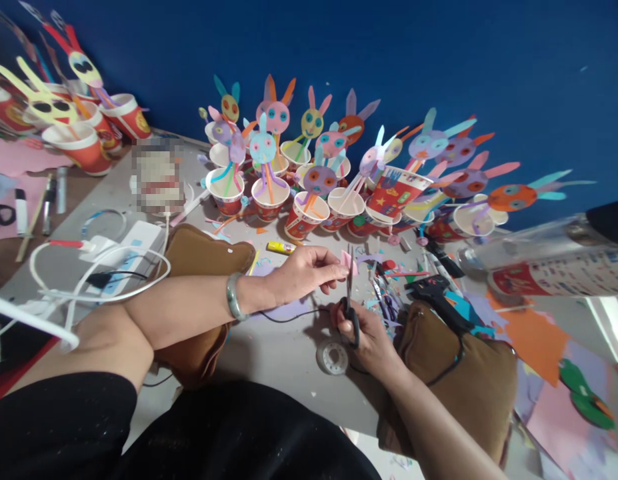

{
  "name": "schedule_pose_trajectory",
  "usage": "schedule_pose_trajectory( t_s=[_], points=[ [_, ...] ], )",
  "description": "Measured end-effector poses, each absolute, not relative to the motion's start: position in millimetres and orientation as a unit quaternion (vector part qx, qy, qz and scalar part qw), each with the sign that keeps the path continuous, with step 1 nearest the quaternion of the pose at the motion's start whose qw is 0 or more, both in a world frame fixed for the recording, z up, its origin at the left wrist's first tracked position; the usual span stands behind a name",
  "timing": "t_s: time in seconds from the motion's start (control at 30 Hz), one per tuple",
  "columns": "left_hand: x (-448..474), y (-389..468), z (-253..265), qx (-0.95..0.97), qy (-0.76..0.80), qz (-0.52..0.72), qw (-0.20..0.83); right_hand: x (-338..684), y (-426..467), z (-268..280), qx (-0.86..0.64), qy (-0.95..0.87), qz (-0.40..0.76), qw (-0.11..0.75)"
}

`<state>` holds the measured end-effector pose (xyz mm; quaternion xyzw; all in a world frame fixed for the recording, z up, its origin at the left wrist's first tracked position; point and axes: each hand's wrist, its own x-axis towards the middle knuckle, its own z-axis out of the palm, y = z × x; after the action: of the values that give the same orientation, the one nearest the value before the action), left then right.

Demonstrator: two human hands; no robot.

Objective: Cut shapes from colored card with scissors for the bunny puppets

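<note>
The left hand [303, 272] has its fingers pinched narrow on a small piece of pink paper [355, 265], and the right hand [373, 333] has its fingers through the handles of scissors [349, 297] held upright right beside it, so this piece looks partway through trimming, though whether the blades touch it cannot be told. On the grey counter [283, 363] lie a tape roll [329, 368] at 6 o'clock, a yellow glue stick [281, 247] at 10 and a black glue gun [431, 293] at 3. From 11 to 2 o'clock, long-eared paper rabbits [263, 148] in red paper cups [301, 223] seem already assembled, while coloured sheets [531, 337] at 4 look left over.
</note>
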<state>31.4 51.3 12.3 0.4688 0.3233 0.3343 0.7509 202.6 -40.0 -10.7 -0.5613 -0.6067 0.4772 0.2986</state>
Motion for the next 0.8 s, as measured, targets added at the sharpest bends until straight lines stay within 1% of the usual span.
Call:
schedule_pose_trajectory(
  t_s=[0.8],
  points=[
    [30.0, 52.3, 13.8, 0.467, 0.316, 0.339, 0.753, 203.9, -41.9, -8.2, -0.579, -0.606, 0.462, 0.292]
  ],
)
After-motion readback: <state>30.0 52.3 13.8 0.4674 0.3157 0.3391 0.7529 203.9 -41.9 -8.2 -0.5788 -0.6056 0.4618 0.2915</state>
